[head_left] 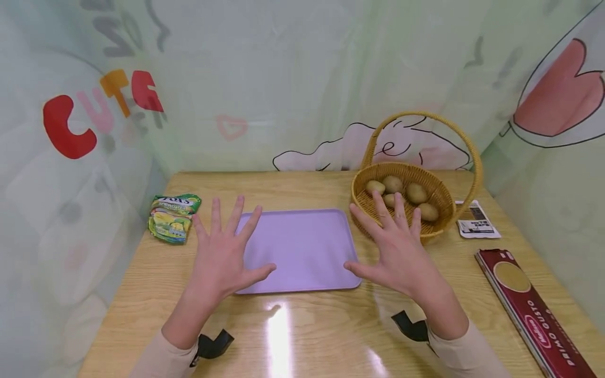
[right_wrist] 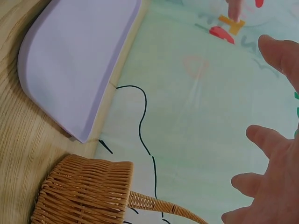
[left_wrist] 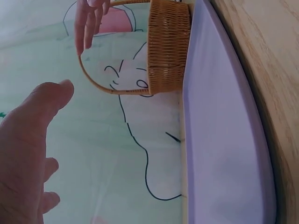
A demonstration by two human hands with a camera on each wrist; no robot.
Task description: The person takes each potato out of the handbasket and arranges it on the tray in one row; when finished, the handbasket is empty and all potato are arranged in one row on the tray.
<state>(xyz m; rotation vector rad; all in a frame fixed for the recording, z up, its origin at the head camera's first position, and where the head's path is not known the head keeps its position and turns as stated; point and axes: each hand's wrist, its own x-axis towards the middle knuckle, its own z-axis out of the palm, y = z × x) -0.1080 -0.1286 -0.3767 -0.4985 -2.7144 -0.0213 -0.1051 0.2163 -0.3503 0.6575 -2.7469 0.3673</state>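
Observation:
My left hand (head_left: 221, 257) is spread wide over the left side of a lavender tray (head_left: 302, 252), its fingers straight and holding nothing. The right hand (head_left: 402, 254) is spread the same way near the tray's right edge, and its fingertips overlap the front of a wicker basket (head_left: 359, 210) in the head view. Inside that basket lie several potatoes (head_left: 416, 193), and a tall arched handle rises over it. In the left wrist view the left thumb (left_wrist: 51, 100) points toward the basket. The right wrist view shows the right hand's fingers (right_wrist: 266, 140) held apart, above the table.
A green and yellow Fox's candy bag (head_left: 172, 218) lies at the left. Behind the basket's right side is a small white and brown packet (head_left: 476, 220). A long dark red Primo Gusto box (head_left: 534, 315) lies along the right edge. Printed curtains surround the wooden table (head_left: 321, 336).

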